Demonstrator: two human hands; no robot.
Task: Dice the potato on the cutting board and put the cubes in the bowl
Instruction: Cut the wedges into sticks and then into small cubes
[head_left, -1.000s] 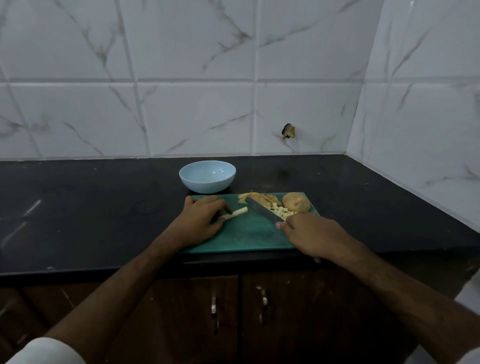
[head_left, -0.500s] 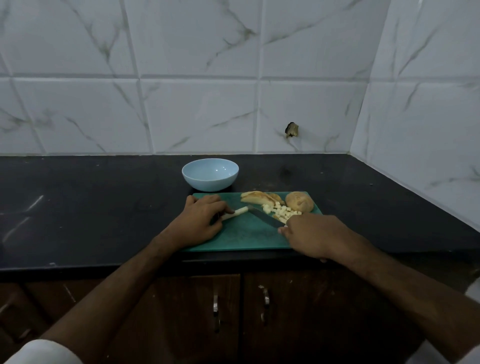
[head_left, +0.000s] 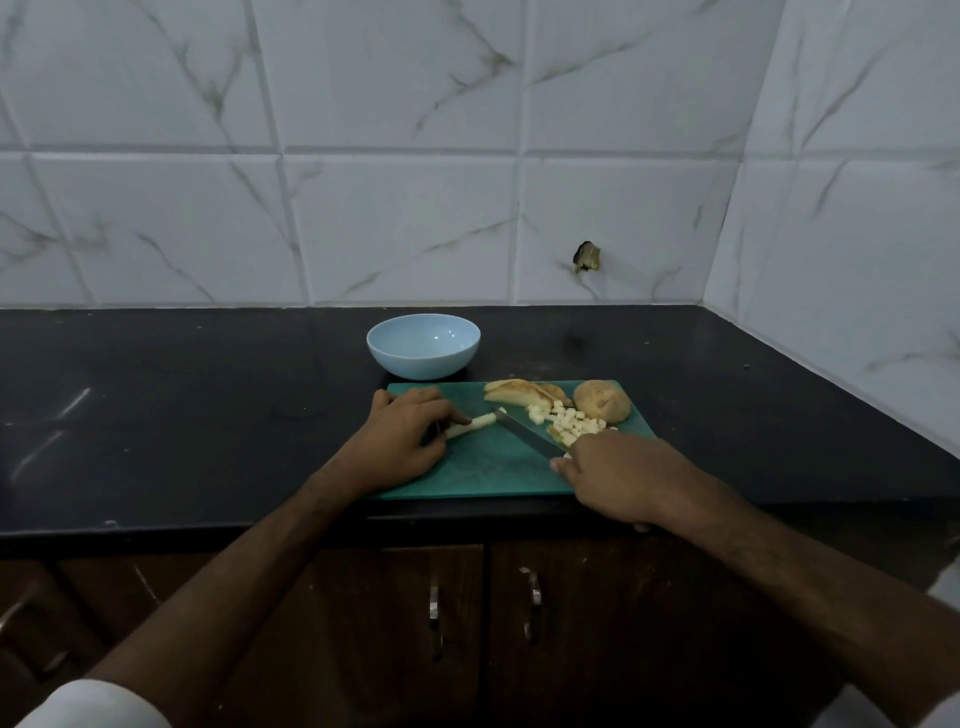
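Bare counter (head_left: 182, 415) lies left of the cutting board (head_left: 483, 473); bowl (head_left: 423, 345) stands just behind it.

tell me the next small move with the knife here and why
Probably bring the knife down across the free end of the potato stick. The left hand pins its other end, the blade tip sits beside it, and the bowl looks empty.

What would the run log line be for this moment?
step: dicing | left hand: holds potato stick | right hand: grips knife | cubes: on cutting board | bowl: empty
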